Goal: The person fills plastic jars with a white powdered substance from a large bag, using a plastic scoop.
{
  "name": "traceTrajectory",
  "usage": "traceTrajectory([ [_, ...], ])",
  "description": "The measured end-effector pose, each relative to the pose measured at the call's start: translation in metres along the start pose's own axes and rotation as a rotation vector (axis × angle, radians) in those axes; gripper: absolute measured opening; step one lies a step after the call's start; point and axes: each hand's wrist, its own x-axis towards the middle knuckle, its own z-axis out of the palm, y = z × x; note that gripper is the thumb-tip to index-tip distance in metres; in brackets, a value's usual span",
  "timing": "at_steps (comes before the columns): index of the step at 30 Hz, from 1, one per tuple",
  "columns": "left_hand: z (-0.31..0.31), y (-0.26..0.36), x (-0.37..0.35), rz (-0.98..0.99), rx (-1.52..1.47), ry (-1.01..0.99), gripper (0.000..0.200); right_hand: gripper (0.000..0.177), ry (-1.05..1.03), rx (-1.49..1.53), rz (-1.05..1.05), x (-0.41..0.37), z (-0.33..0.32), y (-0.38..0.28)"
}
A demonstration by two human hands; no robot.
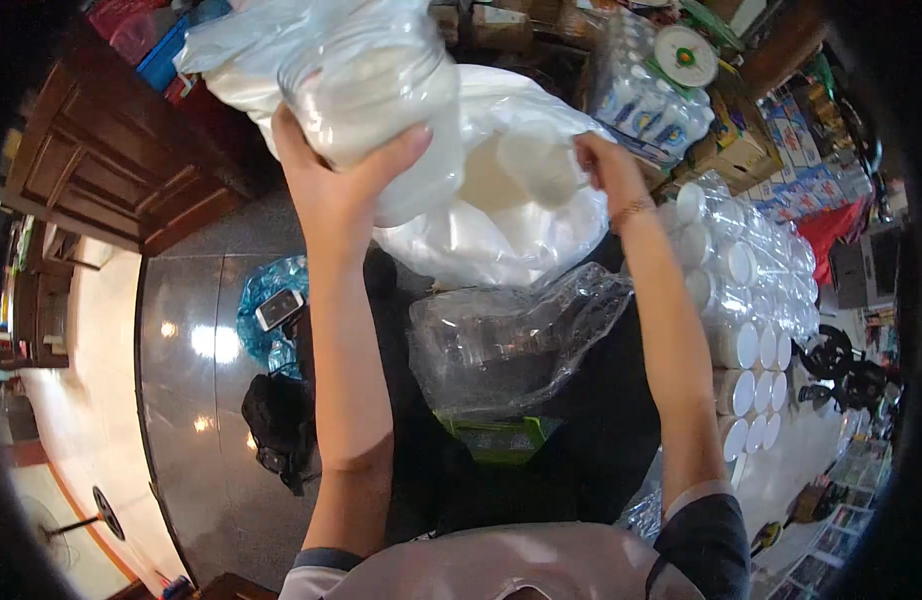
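My left hand (pixel 346 170) is wrapped round a large clear jar (pixel 381 115) that holds a white substance, tilted above the left side of a big white plastic sack (pixel 461 245). Pale contents (pixel 491 180) show inside the sack's wide opening. At the sack's right side, my right hand (pixel 611 170) is closed on a whitish scoop (pixel 539 168), blurred by motion, over the opening. An empty-looking clear plastic bag (pixel 511 335) lies across my lap, below the sack.
Stacked clear jars with white lids (pixel 741 300) stand to the right. Wrapped bottles (pixel 646 105) are at the back right. On the left, a phone (pixel 279 310) rests on blue plastic near a black bag (pixel 276 425). A green object (pixel 496 440) sits between my legs.
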Motion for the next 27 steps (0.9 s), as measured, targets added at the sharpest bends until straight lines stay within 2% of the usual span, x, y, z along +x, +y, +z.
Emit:
traceTrajectory([
  [2, -0.006, -0.026, -0.001, 0.145, 0.306, 0.094, 0.102, 0.023, -0.077, -0.186, -0.061, 0.016, 0.014, 0.018],
  [4, -0.007, -0.033, -0.005, 0.114, 0.319, 0.079, 0.106, 0.022, -0.188, 0.047, -0.077, 0.018, 0.026, 0.030],
  [5, -0.007, -0.035, -0.006, 0.078, 0.284, 0.088, 0.107, 0.022, -0.162, 0.052, -0.070, 0.019, 0.030, 0.033],
  [6, -0.007, -0.037, -0.007, 0.036, 0.249, 0.096, 0.108, 0.026, -0.099, -0.287, -0.381, 0.021, 0.033, 0.034],
  [8, -0.004, -0.040, -0.010, -0.007, 0.255, 0.108, 0.101, 0.031, -0.019, -0.644, -0.650, 0.026, 0.012, 0.036],
  [10, 0.001, -0.034, -0.010, -0.084, 0.155, 0.042, 0.092, 0.034, -0.235, -0.427, -0.370, 0.035, -0.037, 0.021],
  [12, 0.004, -0.039, -0.014, -0.092, 0.130, 0.049, 0.088, 0.036, 0.030, -0.552, -0.284, 0.035, -0.096, 0.021],
  [14, 0.004, -0.041, -0.018, -0.041, 0.218, 0.000, 0.089, 0.038, 0.324, -0.525, -0.160, 0.028, -0.175, 0.043],
  [15, 0.004, -0.043, -0.019, -0.039, 0.222, 0.004, 0.089, 0.045, 0.495, -0.605, -0.235, 0.021, -0.210, 0.059],
  [16, 0.005, -0.045, -0.022, -0.040, 0.276, -0.033, 0.091, 0.054, 0.797, -0.657, -0.039, 0.030, -0.264, 0.104],
  [17, 0.006, -0.045, -0.025, -0.042, 0.333, -0.064, 0.093, 0.065, 0.956, -0.877, 0.227, 0.004, -0.278, 0.107],
  [18, 0.008, -0.043, -0.027, -0.035, 0.348, -0.043, 0.093, 0.075, 1.012, -0.988, 0.410, -0.007, -0.299, 0.126],
  [20, 0.013, -0.039, -0.026, -0.112, 0.273, -0.118, 0.100, 0.097, 0.896, -1.011, 0.716, -0.027, -0.334, 0.167],
  [21, 0.012, -0.040, -0.026, -0.099, 0.284, -0.089, 0.100, 0.109, 0.844, -0.942, 0.770, -0.035, -0.345, 0.181],
  [22, 0.010, -0.044, -0.025, -0.085, 0.330, -0.095, 0.103, 0.111, 0.925, -0.614, 0.586, -0.024, -0.388, 0.244],
  [23, 0.009, -0.049, -0.024, -0.074, 0.376, -0.103, 0.106, 0.104, 0.909, -0.688, 0.592, -0.043, -0.352, 0.197],
  [26, 0.008, -0.058, -0.023, -0.071, 0.410, -0.085, 0.109, 0.097, 0.779, -0.861, 0.459, -0.029, -0.411, 0.230],
  [27, 0.010, -0.059, -0.023, -0.065, 0.428, -0.078, 0.110, 0.097, 0.767, -0.860, 0.457, -0.021, -0.407, 0.226],
])
